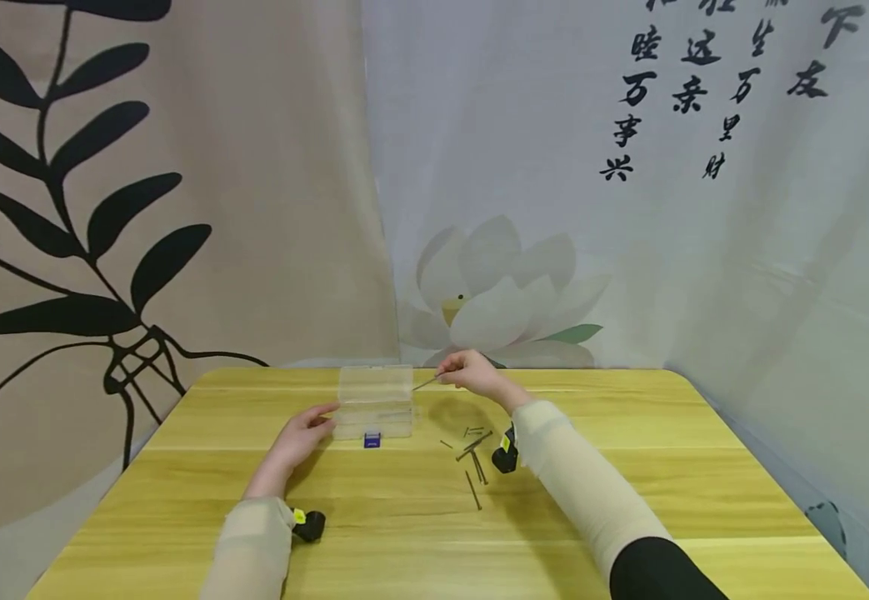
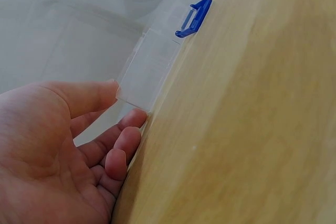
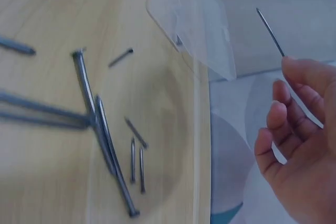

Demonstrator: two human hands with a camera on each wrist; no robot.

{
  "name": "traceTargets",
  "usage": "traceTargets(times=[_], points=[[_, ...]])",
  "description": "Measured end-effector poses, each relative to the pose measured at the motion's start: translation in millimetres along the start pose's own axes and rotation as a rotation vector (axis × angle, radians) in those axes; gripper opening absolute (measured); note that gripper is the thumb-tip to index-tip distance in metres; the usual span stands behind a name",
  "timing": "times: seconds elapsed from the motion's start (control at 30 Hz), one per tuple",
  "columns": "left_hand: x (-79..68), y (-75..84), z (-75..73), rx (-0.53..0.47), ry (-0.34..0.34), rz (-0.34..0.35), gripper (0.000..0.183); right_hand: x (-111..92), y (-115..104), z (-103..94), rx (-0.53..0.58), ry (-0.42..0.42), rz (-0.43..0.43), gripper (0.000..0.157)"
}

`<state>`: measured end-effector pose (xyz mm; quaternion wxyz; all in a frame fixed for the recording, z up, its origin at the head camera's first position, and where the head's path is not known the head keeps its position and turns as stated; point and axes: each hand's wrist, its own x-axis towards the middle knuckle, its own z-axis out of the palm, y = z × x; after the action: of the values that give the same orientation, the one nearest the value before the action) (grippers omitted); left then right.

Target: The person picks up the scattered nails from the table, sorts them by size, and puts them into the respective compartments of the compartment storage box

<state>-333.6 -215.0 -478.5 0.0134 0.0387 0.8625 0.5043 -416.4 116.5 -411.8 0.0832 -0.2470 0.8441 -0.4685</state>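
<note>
Right hand (image 1: pixel 473 372) pinching a grey metal nail (image 3: pixel 270 32) near the raised lid (image 1: pixel 374 384) of a clear plastic box (image 1: pixel 392 427), relaxed left hand (image 1: pixel 303 435) touching its side, loose grey nails (image 1: pixel 473 490) on the yellow wood-grain worktop (image 1: pixel 704 492)

Shiny metal nails (image 3: pixel 116 156) — plastic box (image 2: pixel 151 66)

Head view was bright, soft shadows lay on the tabletop (image 1: pixel 374 525) | left wrist view looked dimmer and hazy | right wrist view had a bluish cast, its leftmost nails (image 3: pixel 42 108) blurred
</note>
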Motion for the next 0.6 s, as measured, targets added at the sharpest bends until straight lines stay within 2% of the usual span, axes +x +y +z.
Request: traceTargets(times=[0.3,0.6], points=[[0.5,-0.6,-0.3,-0.008,0.007,0.003,0.041,14,-13,21.8,-0.097,0.058,-0.006,0.011],[1.2,-1.9,-0.2,-0.015,0.019,0.004,0.04,22,-20,38.5,-0.115,0.084,-0.023,0.009]])
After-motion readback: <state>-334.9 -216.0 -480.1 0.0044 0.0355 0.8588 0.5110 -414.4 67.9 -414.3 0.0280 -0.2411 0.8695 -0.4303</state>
